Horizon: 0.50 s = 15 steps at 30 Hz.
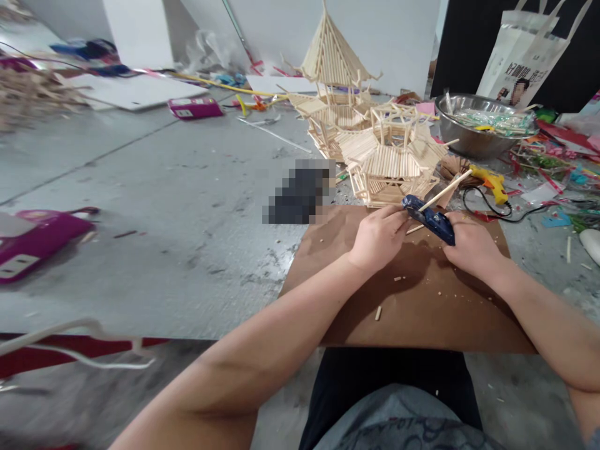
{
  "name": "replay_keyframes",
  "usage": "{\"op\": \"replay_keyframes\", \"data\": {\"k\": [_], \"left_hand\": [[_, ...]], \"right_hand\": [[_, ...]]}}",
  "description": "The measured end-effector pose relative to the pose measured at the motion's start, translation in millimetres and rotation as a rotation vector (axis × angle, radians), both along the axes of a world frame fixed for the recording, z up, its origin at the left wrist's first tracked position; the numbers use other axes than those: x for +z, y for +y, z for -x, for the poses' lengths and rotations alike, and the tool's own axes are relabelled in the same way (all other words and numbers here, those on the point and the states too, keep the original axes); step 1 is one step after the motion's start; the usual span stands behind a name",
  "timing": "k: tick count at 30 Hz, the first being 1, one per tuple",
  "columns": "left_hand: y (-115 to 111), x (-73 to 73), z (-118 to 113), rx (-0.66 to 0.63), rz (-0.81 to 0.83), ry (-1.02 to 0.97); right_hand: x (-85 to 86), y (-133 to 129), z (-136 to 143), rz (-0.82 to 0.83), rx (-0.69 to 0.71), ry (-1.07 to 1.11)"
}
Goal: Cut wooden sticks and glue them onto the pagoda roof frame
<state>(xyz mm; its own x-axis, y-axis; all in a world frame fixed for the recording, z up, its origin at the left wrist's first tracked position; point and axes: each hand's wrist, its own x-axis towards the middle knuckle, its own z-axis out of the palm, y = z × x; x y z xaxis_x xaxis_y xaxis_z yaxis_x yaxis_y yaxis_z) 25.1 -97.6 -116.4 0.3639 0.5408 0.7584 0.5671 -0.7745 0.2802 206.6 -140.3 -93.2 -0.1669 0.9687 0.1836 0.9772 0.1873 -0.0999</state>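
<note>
My right hand (471, 247) is closed round one end of a dark blue hand tool (434, 224), whose exact kind I cannot make out. A thin pale wooden stick (447, 189) slants across the tool, its upper end pointing right and away. My left hand (380, 237) is closed at the tool's other end, where the stick's lower end comes out by the fingers; its grip is partly hidden. Just beyond stands a model pavilion tier (396, 161) made of similar sticks. Short cut stick pieces (378, 313) lie on brown paper (370, 334) under my hands.
A taller stick pavilion (334, 53) with a pointed roof stands behind. To the right are a yellow glue gun (492, 182) with a black cord and a metal bowl (462, 137) of wrapped items. Purple power strips (195, 109) and a pixelated dark object (300, 194) lie left.
</note>
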Motion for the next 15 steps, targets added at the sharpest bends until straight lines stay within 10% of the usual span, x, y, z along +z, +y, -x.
{"op": "replay_keyframes", "data": {"k": [15], "left_hand": [[-2.5, 1.0, -0.2, -0.017, 0.132, -0.043]], "right_hand": [[1.0, 4.5, -1.3, 0.047, -0.042, -0.042]]}}
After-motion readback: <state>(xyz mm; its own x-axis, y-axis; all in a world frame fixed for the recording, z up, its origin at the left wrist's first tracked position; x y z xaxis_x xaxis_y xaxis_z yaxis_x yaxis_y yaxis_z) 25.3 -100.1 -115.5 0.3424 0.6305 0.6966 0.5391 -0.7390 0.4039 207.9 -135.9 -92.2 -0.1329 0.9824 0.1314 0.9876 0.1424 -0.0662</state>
